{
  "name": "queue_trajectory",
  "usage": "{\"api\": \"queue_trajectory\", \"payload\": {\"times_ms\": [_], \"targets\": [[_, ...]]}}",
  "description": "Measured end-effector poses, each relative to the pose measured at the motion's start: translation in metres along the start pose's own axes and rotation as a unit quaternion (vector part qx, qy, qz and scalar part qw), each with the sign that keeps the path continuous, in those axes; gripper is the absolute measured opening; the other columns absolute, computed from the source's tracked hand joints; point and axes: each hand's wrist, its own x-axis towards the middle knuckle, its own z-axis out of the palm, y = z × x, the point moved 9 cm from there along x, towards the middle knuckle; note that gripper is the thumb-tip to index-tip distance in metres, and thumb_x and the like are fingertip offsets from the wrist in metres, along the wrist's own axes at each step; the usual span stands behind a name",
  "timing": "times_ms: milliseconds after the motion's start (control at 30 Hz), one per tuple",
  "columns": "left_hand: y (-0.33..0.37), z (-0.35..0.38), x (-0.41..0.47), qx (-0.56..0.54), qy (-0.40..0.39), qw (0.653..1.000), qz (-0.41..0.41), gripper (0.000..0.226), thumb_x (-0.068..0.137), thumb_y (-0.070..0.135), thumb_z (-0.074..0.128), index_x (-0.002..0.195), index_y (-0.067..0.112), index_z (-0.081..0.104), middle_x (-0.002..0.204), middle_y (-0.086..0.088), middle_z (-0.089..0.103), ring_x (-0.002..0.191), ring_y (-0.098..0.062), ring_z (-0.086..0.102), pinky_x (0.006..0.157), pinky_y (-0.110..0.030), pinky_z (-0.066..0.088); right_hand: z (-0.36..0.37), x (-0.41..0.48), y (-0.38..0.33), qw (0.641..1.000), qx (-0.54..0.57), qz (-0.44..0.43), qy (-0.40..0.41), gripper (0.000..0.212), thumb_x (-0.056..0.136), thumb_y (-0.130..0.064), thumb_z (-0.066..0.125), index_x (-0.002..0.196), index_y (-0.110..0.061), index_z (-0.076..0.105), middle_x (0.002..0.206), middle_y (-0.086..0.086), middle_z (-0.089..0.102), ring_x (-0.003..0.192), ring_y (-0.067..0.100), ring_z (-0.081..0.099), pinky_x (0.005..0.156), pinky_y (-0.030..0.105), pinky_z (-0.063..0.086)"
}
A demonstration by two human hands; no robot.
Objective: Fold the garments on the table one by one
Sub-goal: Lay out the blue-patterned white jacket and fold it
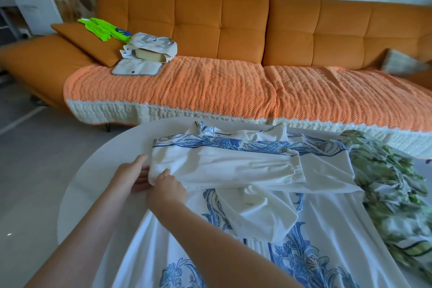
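Observation:
A white garment with blue floral print (233,163) lies spread over the round white table (98,161), its lower part running toward me. One long sleeve is folded across the chest. My left hand (131,175) lies at the garment's left edge, its fingers under the folded cloth. My right hand (167,188) pinches the same folded edge from above, just right of the left hand. A second garment with a green leaf print (392,184) lies crumpled at the table's right side.
An orange sofa (233,30) with an orange knitted cover stands just behind the table. On its left end lie a neon green item (105,28), a white bag (149,47) and a flat grey pad (136,68). Grey floor lies to the left.

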Motion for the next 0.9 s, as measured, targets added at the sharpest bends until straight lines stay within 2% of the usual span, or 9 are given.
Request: {"api": "queue_trajectory", "payload": {"times_ms": [167,233,333,400,500,600,733,800,900], "targets": [[0.021,0.017,0.027,-0.013,0.003,1.000,0.010,0.023,0.078,0.023,0.074,0.079,0.003,0.063,0.062,-0.010,0.059,0.060,-0.024,0.053,0.061,-0.030,0.045,0.006,-0.008,0.002,0.999,0.039,-0.025,-0.027,0.031,0.093,-0.006,0.040,0.124,0.000,0.041,0.125,0.019,0.053,0.117,0.034,0.051,0.093,0.037,0.041],[0.025,0.029,0.041,-0.031,-0.008,0.999,0.018,0.016,0.079,0.015,0.072,0.083,0.002,0.063,0.078,-0.015,0.061,0.072,-0.024,0.056,0.072,-0.032,0.045,0.008,-0.009,0.005,0.995,0.087,-0.018,-0.044,0.032,0.092,-0.006,0.037,0.124,0.000,0.039,0.122,0.022,0.053,0.114,0.037,0.053,0.093,0.040,0.043],[0.037,0.053,0.041,-0.041,-0.025,0.998,0.035,0.009,0.088,0.010,0.058,0.085,0.001,0.058,0.087,-0.019,0.056,0.079,-0.026,0.054,0.073,-0.030,0.042,0.006,-0.011,0.014,0.968,0.239,-0.004,-0.073,0.033,0.089,-0.006,0.032,0.121,-0.004,0.038,0.101,0.015,0.052,0.084,0.041,0.065,0.065,0.041,0.057],[0.059,0.068,0.027,-0.019,-0.010,0.996,0.085,0.013,0.085,0.006,0.058,0.097,0.005,0.061,0.094,-0.016,0.060,0.080,-0.026,0.057,0.075,-0.032,0.043,-0.001,-0.014,0.023,0.935,0.344,-0.004,-0.090,0.030,0.088,-0.007,0.030,0.116,-0.011,0.038,0.089,0.006,0.048,0.054,0.029,0.061,0.041,0.031,0.050],[0.102,0.108,-0.010,0.007,-0.038,0.976,0.214,0.042,0.083,-0.002,0.056,0.120,0.018,0.058,0.099,-0.008,0.060,0.086,-0.023,0.056,0.074,-0.028,0.043,-0.027,-0.024,0.038,0.899,0.428,-0.029,-0.084,0.018,0.087,-0.008,0.028,0.101,-0.018,0.035,0.088,0.013,0.047,0.043,0.025,0.052,0.041,0.033,0.050],[0.127,0.152,-0.043,0.089,-0.050,0.935,0.338,0.043,0.081,-0.003,0.052,0.115,0.020,0.064,0.102,-0.001,0.063,0.086,-0.017,0.055,0.068,-0.022,0.040,-0.060,-0.039,0.063,0.874,0.480,-0.035,-0.071,0.015,0.092,-0.004,0.027,0.086,-0.016,0.034,0.081,0.012,0.043,0.038,0.019,0.050,0.034,0.026,0.048],[0.125,0.207,-0.063,0.170,-0.055,0.897,0.404,0.038,0.083,-0.002,0.050,0.111,0.019,0.065,0.076,0.003,0.054,0.056,-0.010,0.040,0.047,-0.011,0.028,-0.101,-0.054,0.110,0.898,0.439,-0.020,-0.015,0.015,0.092,-0.005,0.028,0.102,-0.008,0.038,0.077,0.010,0.049,0.043,0.021,0.052,0.039,0.032,0.047],[0.111,0.230,-0.064,0.228,-0.054,0.880,0.413,0.035,0.085,0.000,0.052,0.115,0.014,0.063,0.071,0.004,0.046,0.060,-0.009,0.040,0.050,-0.013,0.028,-0.109,-0.058,0.132,0.923,0.384,0.002,0.000,0.032,0.092,-0.005,0.027,0.122,-0.007,0.037,0.072,0.009,0.051,0.037,0.015,0.050,0.036,0.027,0.044],[0.077,0.262,-0.059,0.292,-0.125,0.866,0.386,0.041,0.087,0.007,0.057,0.128,0.013,0.053,0.091,0.003,0.055,0.082,-0.014,0.054,0.067,-0.021,0.039,-0.108,-0.060,0.149,0.966,0.259,0.020,-0.007,0.063,0.092,-0.005,0.033,0.147,-0.008,0.004,0.067,0.010,0.056,0.045,0.018,0.052,0.039,0.024,0.043]]}}
